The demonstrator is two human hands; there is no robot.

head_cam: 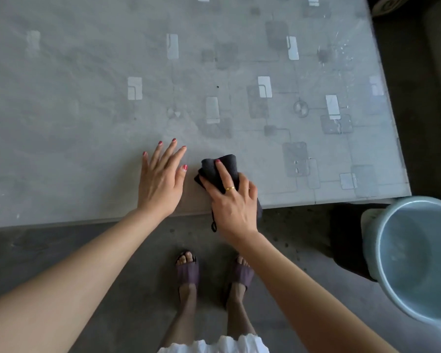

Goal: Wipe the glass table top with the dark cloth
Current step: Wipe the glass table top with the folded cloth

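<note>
Her right grip presses flat on the folded dark cloth at the glass surface's near edge; unwiped glass lies ahead, left hand spread, empty beside.

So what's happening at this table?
A person is wiping a glass table top. The right hand presses a folded dark cloth onto the glass near the front edge. The left hand lies flat and empty beside it. A pale bucket stands on the floor to the right.
</note>
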